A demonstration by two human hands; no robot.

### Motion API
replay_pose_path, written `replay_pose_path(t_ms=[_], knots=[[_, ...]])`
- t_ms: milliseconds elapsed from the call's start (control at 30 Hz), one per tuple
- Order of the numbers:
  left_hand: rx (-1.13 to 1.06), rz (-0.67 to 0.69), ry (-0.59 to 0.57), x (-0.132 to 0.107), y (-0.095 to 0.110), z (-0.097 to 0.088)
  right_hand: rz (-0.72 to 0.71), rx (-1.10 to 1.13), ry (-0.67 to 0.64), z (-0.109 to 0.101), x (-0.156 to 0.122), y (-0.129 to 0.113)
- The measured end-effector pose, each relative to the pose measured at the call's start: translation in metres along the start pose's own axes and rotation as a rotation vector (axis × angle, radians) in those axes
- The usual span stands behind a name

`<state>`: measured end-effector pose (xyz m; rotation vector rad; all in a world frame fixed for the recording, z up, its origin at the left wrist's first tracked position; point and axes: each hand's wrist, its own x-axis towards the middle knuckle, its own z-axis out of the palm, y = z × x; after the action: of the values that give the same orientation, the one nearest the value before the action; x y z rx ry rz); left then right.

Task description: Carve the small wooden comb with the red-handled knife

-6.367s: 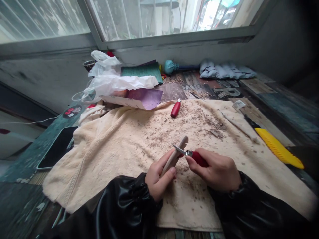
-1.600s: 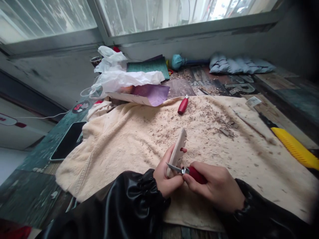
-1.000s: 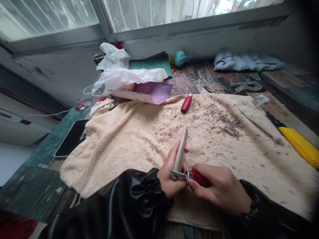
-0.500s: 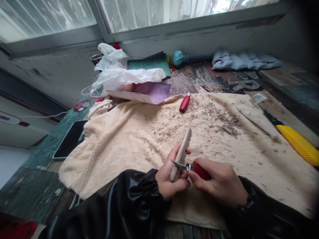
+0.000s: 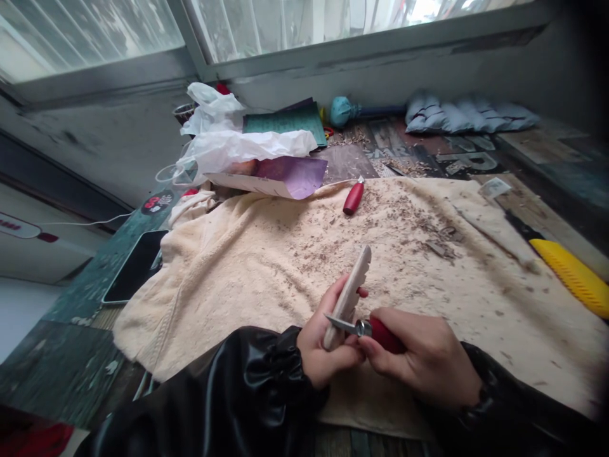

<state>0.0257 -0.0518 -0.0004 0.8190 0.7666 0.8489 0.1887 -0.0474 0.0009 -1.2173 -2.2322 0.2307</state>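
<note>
A pale piece of wood (image 5: 354, 289) with notches cut along its right edge stands tilted in my left hand (image 5: 323, 343), whose fingers wrap round its lower part. My right hand (image 5: 423, 355) grips a carving knife (image 5: 386, 335) by its red handle. The knife's short blade lies across the lower end of the wood, its tip pointing left. My right thumb is close to the fingers of my left hand. Under both hands spreads a cream towel (image 5: 228, 273) strewn with wood shavings. A second red-handled tool (image 5: 353, 197) lies farther back on it.
A yellow-handled tool (image 5: 571, 273) lies at the right. Behind the towel are white plastic bags (image 5: 247, 147), a purple sheet (image 5: 295, 174), a green sheet (image 5: 285, 124) and a grey cushioned bundle (image 5: 466, 114). A black tray-like object (image 5: 133, 270) sits at the left.
The wood has turned slightly, its upper end leaning more to the right and showing more of its notched side. My right hand has shifted slightly right and down, the blade still across the wood.
</note>
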Motion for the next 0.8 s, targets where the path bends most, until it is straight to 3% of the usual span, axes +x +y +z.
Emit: replay_pose_path(t_ms=[200, 433, 800], knots=[[-0.053, 0.029, -0.037, 0.0027, -0.0039, -0.0024, 0.022, -0.026, 0.014, 0.0014, -0.0014, 0.0041], [0.048, 0.101, -0.014, -0.0022, 0.0002, 0.0009, -0.022, -0.026, 0.023, 0.0004, -0.0015, 0.0075], [0.033, 0.1, -0.028, -0.0001, 0.0003, 0.0015, -0.037, -0.042, 0.011, -0.0014, -0.0019, 0.0096]])
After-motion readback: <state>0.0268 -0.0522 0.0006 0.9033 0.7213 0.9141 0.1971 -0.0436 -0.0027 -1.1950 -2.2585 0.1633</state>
